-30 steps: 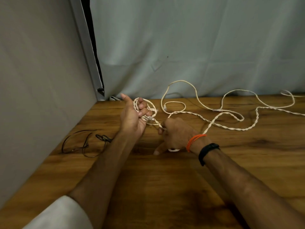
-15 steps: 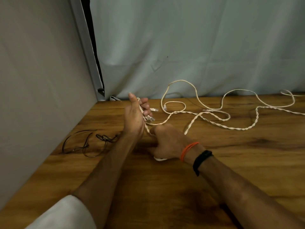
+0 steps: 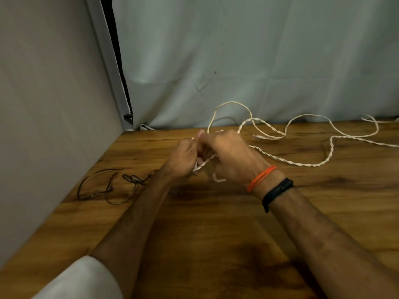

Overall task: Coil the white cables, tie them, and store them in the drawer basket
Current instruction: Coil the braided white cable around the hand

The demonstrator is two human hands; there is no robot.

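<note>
Both hands have drawn closer together and lifted since half a second ago, and the far loops of cable have shifted on the wood. Now the white cables (image 3: 302, 164) run from between the two hands out to the right, a twisted pair snaking across the wooden worktop (image 3: 216, 234) toward its back right edge, with one loop arching up against the pale cloth backdrop (image 3: 248, 61). The near end of the cables is bunched between the hands, above the worktop near its back left part. The left hand (image 3: 183, 158) has its grip curled round the gathered strands. The right hand (image 3: 231, 156), touching the left, has its grip closed over the cables too, with a short loop hanging below its palm. An orange thread band (image 3: 260, 178) and a black band (image 3: 277, 192) circle the right wrist. A thin black wire (image 3: 108, 188) lies loosely tangled on the worktop to the left, beside a grey side panel (image 3: 43, 126). A white sleeve (image 3: 82, 279) shows at the bottom left.
</note>
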